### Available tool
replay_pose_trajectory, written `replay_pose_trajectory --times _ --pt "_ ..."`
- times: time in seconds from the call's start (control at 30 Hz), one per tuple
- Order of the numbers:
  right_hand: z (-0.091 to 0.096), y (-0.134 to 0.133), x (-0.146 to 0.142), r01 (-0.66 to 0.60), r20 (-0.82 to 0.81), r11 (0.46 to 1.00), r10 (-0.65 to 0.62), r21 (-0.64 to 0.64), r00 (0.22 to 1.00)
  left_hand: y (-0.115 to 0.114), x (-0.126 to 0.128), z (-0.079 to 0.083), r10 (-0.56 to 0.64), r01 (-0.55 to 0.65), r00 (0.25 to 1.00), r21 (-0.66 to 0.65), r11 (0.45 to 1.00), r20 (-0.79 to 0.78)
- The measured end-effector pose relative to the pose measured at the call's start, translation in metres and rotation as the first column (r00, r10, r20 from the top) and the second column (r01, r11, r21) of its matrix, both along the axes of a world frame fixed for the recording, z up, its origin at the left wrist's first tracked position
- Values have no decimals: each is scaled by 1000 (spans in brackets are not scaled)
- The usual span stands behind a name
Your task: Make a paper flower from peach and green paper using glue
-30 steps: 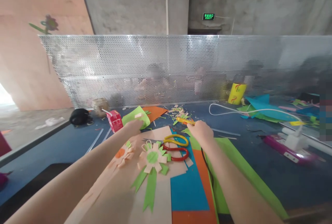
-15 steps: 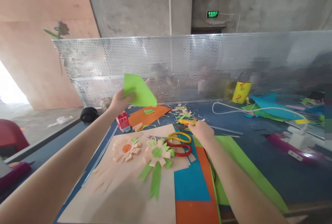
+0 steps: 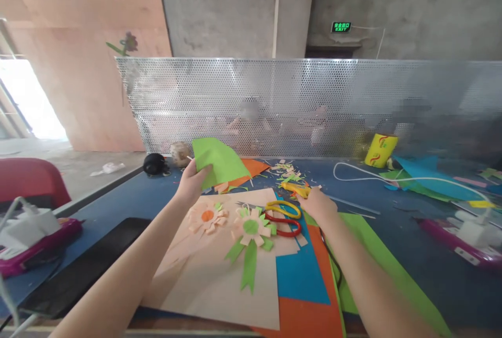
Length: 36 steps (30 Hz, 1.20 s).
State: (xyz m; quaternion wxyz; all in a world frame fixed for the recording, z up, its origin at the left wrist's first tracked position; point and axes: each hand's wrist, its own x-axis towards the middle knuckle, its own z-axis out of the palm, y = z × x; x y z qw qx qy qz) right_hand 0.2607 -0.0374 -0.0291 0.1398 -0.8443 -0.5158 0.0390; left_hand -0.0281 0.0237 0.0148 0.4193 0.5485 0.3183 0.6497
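My left hand point(image 3: 192, 180) is closed on a sheet of green paper point(image 3: 218, 160) and holds it up above the blue table point(image 3: 117, 207). My right hand point(image 3: 318, 205) rests on the table with its fingers curled round a yellow-and-orange tool point(image 3: 295, 189), whose tip points left. Just left of that hand lie two pairs of scissors, one yellow-handled point(image 3: 283, 208) and one red-handled point(image 3: 286, 224). Two paper flowers lie on a peach sheet point(image 3: 219, 286): one with an orange centre point(image 3: 207, 216), one with a green centre and green ribbons point(image 3: 251, 228).
Blue point(image 3: 300, 275), orange point(image 3: 306, 322) and green point(image 3: 376, 254) sheets lie under my right arm. Paper scraps litter the back. A perforated metal screen point(image 3: 314, 103) closes the far edge, with people behind it. A yellow cup point(image 3: 380, 150), white cable point(image 3: 392, 171) and purple devices point(image 3: 455, 233) stand right; another purple device point(image 3: 35, 239) stands left.
My left hand has lifted the green paper off the table, then brought it lower and nearer. My right hand has stayed on the tool. The view has shifted left.
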Motion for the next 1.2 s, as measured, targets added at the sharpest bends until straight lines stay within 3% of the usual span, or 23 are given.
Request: replay_pose_trajectory --times 0.1,0.23,0.3,0.37,0.47,0.53,0.83,1.0,1.2 --pt "3 0 -8 -118 88 985 107 128 990 8 -13 -5 129 -138 987 89 986 96" --pt "0 3 -19 -353 132 919 334 177 933 7 -7 -18 75 -78 986 11 997 152" --pt "-3 4 -22 -455 137 871 436 182 889 -2 5 -27 -42 78 975 -157 984 218" --pt "-6 4 -25 -546 140 814 528 201 838 -11 16 -34 -200 277 944 -305 911 261" --pt "-7 0 -27 -665 93 724 661 184 745 -21 23 -40 -352 468 870 -354 810 345" --pt "-6 -3 -28 -707 62 697 705 125 706 -21 22 -41 -396 520 839 -335 786 372" --pt "-2 -5 -29 -711 15 703 711 -5 703 -1 11 -54 -317 367 930 -408 836 187" --pt "-1 -7 -35 -681 18 733 681 2 733 -7 10 -46 -361 392 920 -292 872 154" --pt "6 -8 -33 -665 98 740 658 102 747 -14 8 -34 -325 376 899 -140 916 294"
